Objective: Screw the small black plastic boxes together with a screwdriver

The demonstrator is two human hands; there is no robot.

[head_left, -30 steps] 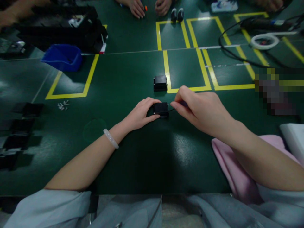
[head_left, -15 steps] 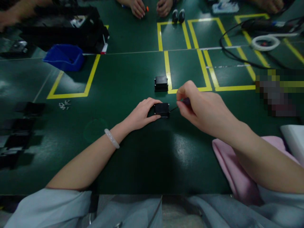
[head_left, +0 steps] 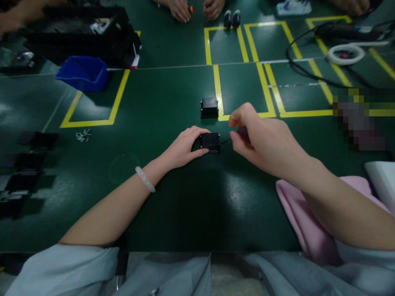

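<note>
On the green table a small black box (head_left: 211, 141) lies between the thumb and fingers of my left hand (head_left: 184, 149), which grips it from the left. My right hand (head_left: 262, 133) is closed around the dark handle of a screwdriver (head_left: 243, 132). Its thin shaft slants down to the box's right side, where small screws show at the corners. The tip's exact contact is too small to make out. Just beyond stands a second black box (head_left: 209, 107) of the same look, touched by neither hand.
Loose screws (head_left: 83, 135) lie at the left, near several black parts (head_left: 26, 176). A blue bin (head_left: 82, 74) stands beside a large black tray (head_left: 77, 43). Another person's hands (head_left: 197, 9) rest at the far edge. A pink cloth (head_left: 305, 213) lies under my right forearm.
Both hands, the box and the screwdriver hold almost the same place. Only a slight shift of the whole view shows.
</note>
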